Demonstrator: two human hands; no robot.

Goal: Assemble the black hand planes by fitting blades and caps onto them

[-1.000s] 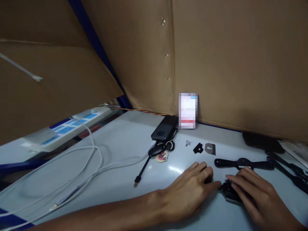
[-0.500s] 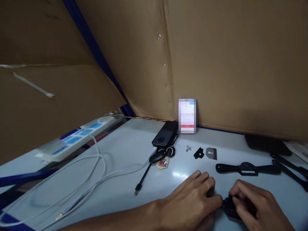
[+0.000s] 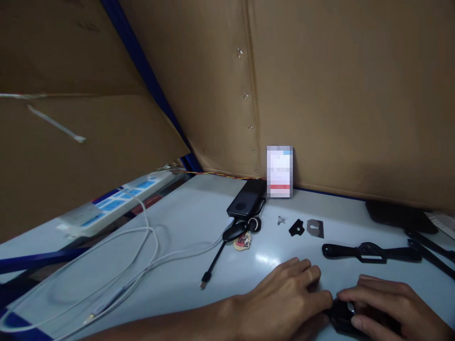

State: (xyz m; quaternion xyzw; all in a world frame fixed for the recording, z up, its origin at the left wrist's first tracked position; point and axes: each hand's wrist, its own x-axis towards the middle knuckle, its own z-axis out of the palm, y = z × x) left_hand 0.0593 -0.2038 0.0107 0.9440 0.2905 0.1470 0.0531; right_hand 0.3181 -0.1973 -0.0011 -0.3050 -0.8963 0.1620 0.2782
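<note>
Low at the right, a small black object of a kind I cannot make out lies between my hands. My left hand is closed, its thumb and index finger pinching the object's left end. Over its top, my right hand has thumb and fingertips around a small silvery piece. Beyond them lies a black spokeshave body with two handles. Farther back are a grey metal blade with a slot, a black cap plate and small silver thumbscrews.
A lit phone leans on the cardboard wall. Left of it sit a black power bank and a key fob with a short cable. White cables loop by a power strip. Black tools lie far right.
My right fingers have lifted and spread a little, and a small silvery piece now shows between them. My left hand keeps its hold. The view has shifted slightly.
</note>
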